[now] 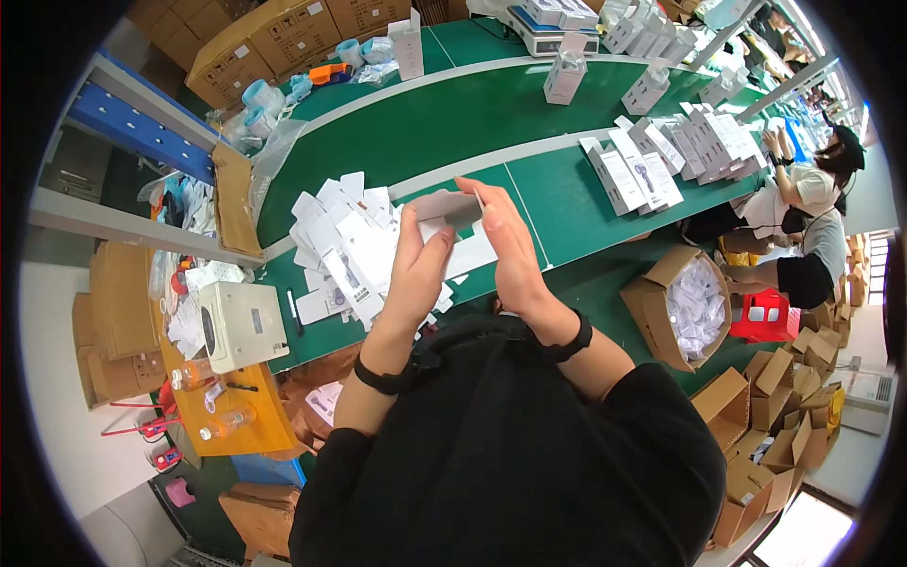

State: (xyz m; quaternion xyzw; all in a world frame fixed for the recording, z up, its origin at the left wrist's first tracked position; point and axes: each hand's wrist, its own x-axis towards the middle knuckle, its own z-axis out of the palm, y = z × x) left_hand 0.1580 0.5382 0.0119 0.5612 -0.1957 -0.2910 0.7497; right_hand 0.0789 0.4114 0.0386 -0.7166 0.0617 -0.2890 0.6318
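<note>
A small white carton (470, 255) with an open end is between my two hands over the green table. My left hand (420, 255) grips its left side, thumb on the near face. My right hand (515, 250) presses along the right side, its fingers mostly straight and close together. The carton's inside looks grey and shadowed, and I cannot make out anything in it. Just left of my left hand lies a loose heap of flattened white cartons (345, 236), some with a printed picture. A dark pen-like item (295, 312) rests by the heap's near left edge.
A green conveyor belt (378, 142) runs beyond the table. Rows of white cartons (652, 170) stand at right, near a seated person (803, 189). A cardboard box of wrapped items (697, 312) is on the floor. A whitish machine (244, 326) sits at left.
</note>
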